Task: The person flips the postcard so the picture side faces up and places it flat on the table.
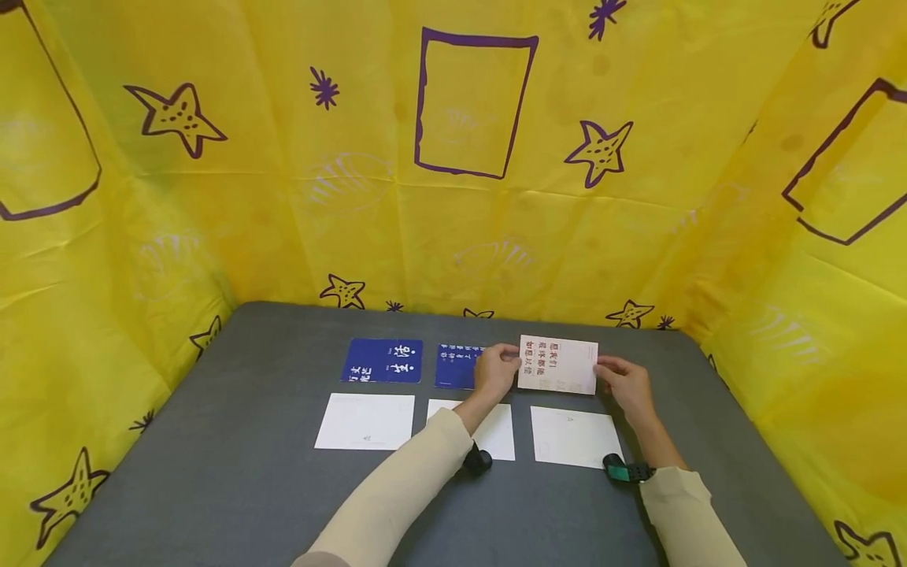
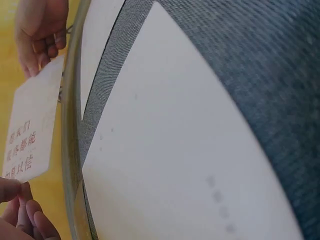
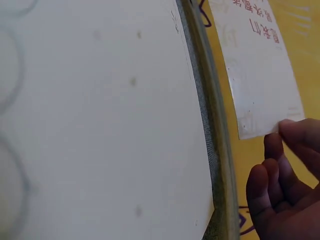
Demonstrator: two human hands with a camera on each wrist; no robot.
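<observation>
Your cream sleeves [image 1: 390,498] lie nearest the camera, reaching over a dark grey table [image 1: 212,480]. Yellow cloth [image 1: 276,244] walls it in beyond your fingers and on either side, drawn with purple starfish, bursts and frames.

Your left hand [image 1: 494,372] pinches the left edge of a pale pink card [image 1: 557,378] between thumb and fingertip; your right hand [image 1: 629,386] pinches its right edge the same way. The card hangs between your fingers, raised off the table, and both wrist views show it against the yellow.

The table's far edge runs just beyond your fingertips. Right of your right fingers, a strip of grey reaches to the slanting side edge; a wider stretch lies left of your left fingers, past the blue cards. Nearer you than both hands, grey spreads beneath your forearms.

The table top has a woven grain. The pink card is a flat rectangle with reddish-brown characters near your left fingers. Left of these fingers lie two dark blue cards [image 1: 383,370] with white lettering, the nearer one partly covered by your hand. Three white cards [image 1: 575,438] form a row nearer you than your fingers, the middle one partly behind your left forearm.
</observation>
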